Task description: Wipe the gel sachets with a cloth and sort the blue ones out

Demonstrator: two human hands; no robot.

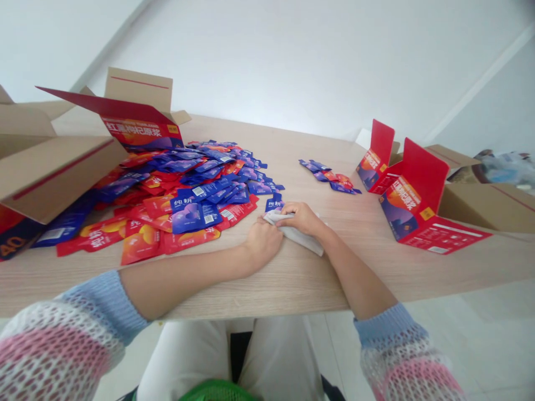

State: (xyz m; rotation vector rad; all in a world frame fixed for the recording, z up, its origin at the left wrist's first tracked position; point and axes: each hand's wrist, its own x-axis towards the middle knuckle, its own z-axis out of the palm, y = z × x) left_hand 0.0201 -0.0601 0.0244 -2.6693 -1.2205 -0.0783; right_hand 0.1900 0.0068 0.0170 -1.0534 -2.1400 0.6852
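My right hand (301, 218) is closed on a folded white cloth (304, 239) in the middle of the table. My left hand (264, 243) lies against the cloth's left end, its fingers curled at the edge; whether they grip the cloth or the packet beyond is hard to make out. Just past the fingertips lies one blue packet (273, 203), with its near end close to the cloth. To the left spreads a large pile of blue packets (188, 214) and red packets (142, 243).
Open cartons stand at the left, a brown-flapped one (54, 167) and a red one (142, 129). Two red boxes (422, 211) (376, 164) stand open at the right. A small group of packets (330, 177) lies before them. A plastic bag (510, 170) is at the far right.
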